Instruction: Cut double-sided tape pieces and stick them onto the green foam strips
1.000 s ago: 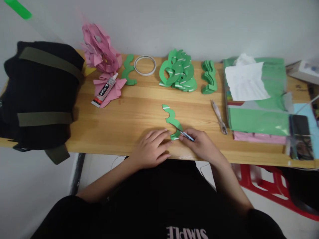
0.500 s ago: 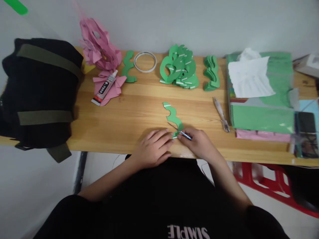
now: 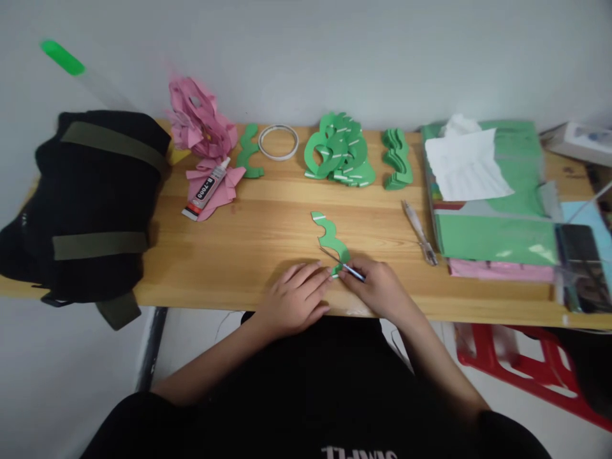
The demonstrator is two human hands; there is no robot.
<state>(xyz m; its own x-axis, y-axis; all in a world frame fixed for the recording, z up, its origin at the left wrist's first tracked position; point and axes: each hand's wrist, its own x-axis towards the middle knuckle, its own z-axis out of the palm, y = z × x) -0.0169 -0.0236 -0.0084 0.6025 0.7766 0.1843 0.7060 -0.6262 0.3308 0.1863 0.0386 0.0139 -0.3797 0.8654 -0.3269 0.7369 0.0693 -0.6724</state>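
A wavy green paper strip (image 3: 327,233) with white bands at its ends lies on the wooden table (image 3: 215,268) in front of me. My left hand (image 3: 299,296) lies flat, fingers spread, its fingertips at the strip's near end. In my right hand (image 3: 375,284) is a slim pointed tool (image 3: 352,271), probably tweezers, pinched between thumb and fingers. The tool's thin tip points up and left across the strip. My right fingertips are beside the strip's near end.
A black bag (image 3: 105,204), pink pieces (image 3: 201,121), a glue tube (image 3: 206,189), a tape roll (image 3: 278,142), green cut-outs (image 3: 339,150), stacked wavy strips (image 3: 396,159), a pen (image 3: 419,232), a green package (image 3: 497,236), white tissue (image 3: 468,166) and a phone (image 3: 584,268) surround the work area.
The view has tilted, so the table and everything on it sit lower in the picture. Both hands and the tool keep nearly the same place at the strip.
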